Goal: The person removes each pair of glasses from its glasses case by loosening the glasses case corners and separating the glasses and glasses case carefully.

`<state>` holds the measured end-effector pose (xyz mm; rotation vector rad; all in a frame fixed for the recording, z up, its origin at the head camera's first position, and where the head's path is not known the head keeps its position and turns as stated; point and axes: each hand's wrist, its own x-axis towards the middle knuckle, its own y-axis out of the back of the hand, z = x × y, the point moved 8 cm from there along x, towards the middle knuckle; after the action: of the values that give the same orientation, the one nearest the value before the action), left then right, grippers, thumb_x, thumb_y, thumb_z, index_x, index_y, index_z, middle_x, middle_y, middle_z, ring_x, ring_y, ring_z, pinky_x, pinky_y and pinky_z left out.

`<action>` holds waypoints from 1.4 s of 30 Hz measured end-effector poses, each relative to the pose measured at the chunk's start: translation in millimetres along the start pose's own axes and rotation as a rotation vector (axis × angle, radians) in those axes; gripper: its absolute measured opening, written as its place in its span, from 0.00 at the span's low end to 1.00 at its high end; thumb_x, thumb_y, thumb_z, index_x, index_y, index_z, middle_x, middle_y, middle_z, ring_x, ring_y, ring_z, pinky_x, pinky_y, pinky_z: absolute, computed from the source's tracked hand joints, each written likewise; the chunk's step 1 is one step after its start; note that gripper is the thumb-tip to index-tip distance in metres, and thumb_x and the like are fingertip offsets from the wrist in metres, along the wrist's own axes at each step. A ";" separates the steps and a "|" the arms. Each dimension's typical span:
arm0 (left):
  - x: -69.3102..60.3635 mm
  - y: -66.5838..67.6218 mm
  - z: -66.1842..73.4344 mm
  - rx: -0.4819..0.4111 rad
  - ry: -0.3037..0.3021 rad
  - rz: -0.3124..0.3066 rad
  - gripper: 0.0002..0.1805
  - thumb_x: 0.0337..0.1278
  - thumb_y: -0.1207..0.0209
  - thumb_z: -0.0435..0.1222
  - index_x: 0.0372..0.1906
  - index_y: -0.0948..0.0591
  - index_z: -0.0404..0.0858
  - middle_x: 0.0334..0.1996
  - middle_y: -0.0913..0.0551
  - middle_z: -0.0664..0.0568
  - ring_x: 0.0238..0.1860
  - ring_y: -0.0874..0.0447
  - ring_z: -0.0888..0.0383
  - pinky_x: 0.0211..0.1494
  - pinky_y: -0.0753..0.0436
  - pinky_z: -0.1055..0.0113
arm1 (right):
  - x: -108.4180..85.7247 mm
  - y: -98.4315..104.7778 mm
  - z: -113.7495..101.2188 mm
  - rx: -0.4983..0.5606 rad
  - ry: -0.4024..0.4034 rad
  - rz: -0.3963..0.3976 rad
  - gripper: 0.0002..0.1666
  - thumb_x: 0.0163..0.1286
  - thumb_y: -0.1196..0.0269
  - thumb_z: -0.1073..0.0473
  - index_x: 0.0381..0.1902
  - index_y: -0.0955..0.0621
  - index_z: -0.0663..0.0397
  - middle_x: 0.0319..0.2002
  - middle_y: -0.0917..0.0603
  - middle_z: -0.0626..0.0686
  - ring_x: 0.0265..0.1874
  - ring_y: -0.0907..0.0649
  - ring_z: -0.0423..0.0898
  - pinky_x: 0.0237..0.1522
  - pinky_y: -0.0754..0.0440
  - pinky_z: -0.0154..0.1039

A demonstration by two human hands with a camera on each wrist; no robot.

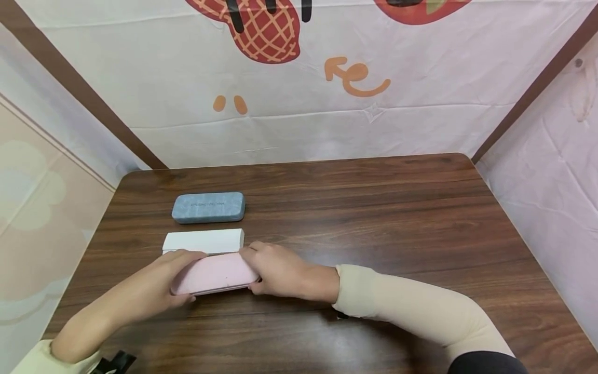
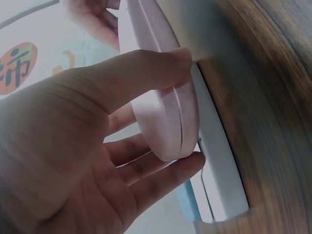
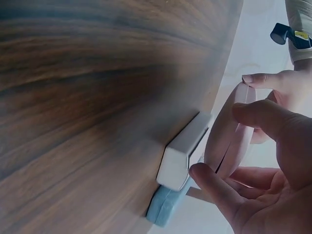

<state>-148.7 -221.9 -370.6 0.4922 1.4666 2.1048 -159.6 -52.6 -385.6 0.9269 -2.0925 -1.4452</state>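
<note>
A pink glasses case (image 1: pixel 217 274) is held at its two ends between my hands, raised off the tabletop and closed along its seam. My left hand (image 1: pixel 161 278) grips the left end; in the left wrist view the thumb lies across the seam of the pink case (image 2: pixel 163 114) with fingers curled beneath. At the other end my right hand (image 1: pixel 282 270) pinches it, thumb over the near edge, as the right wrist view also shows on the pink case (image 3: pixel 229 131). Just beyond lies a white glasses case (image 1: pixel 203 241), its front partly hidden by the pink one.
A blue glasses case (image 1: pixel 208 208) with faint lettering lies behind the white one, roughly parallel to it. All is on a brown wooden table (image 1: pixel 374 218), whose back edge meets a printed cloth backdrop (image 1: pixel 299 132). Cloth also hangs at both sides.
</note>
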 end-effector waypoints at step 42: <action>128.1 -24.5 62.6 -0.035 -0.021 -0.036 0.39 0.50 0.25 0.37 0.68 0.26 0.32 0.58 0.20 0.41 0.59 0.23 0.45 0.60 0.22 0.49 | -67.9 53.7 111.4 0.099 -0.138 0.111 0.40 0.59 0.26 0.63 0.68 0.27 0.67 0.61 0.21 0.63 0.57 0.19 0.55 0.54 0.18 0.47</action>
<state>-210.1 -91.0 -371.9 0.4699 1.4141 2.0876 -203.4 81.1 -374.5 0.7525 -2.2959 -1.3949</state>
